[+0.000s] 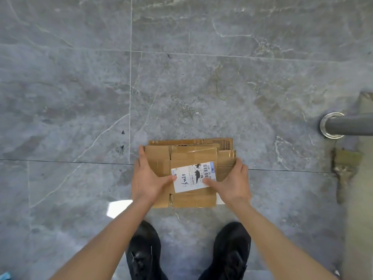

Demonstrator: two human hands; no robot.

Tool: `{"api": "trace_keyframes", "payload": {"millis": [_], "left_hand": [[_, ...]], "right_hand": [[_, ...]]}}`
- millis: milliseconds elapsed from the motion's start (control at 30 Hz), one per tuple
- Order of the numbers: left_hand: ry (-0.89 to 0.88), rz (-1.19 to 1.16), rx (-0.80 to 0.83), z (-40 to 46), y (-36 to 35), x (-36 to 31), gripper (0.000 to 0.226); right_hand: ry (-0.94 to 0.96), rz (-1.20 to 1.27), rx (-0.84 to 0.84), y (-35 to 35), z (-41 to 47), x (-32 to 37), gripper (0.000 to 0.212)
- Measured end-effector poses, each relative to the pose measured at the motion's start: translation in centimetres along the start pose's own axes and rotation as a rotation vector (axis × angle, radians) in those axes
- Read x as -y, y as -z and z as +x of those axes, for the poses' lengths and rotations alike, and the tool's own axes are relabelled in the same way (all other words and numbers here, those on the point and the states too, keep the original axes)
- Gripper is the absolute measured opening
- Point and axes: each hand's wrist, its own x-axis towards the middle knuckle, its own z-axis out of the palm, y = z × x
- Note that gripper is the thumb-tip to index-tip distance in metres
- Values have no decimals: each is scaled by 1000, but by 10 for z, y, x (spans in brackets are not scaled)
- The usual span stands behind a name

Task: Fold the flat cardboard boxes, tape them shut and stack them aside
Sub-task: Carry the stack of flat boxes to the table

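A flat brown cardboard box [191,156] with clear tape and a white shipping label [189,178] is held in front of me over the grey floor. My left hand [146,178] grips its left edge, thumb lying on the label's left end. My right hand [232,181] grips the right edge, thumb on the label's right end. A second flat cardboard piece [220,141] shows just behind the box's far edge; whether it lies on the floor or is held with the box I cannot tell.
Grey marble floor tiles [181,87] spread all around. My two black shoes [144,253] stand below the box. A grey pipe with a metal floor ring [333,126] enters at the right, beside a worn concrete strip [347,164]. A blue scrap [6,276] lies bottom left.
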Motion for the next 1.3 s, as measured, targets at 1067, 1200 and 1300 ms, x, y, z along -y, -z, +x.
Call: {"api": "trace_keyframes", "payload": {"millis": [1067, 1200, 1300], "left_hand": [[-414, -603, -333, -178, 520, -378, 117], [-572, -620, -441, -247, 669, -475, 127], [-660, -611, -494, -297, 768, -533, 131]], "right_hand": [[517, 625, -217, 508, -282, 332, 105], [653, 623, -326, 645, -382, 423, 143], [737, 629, -407, 735, -456, 480, 147]]}}
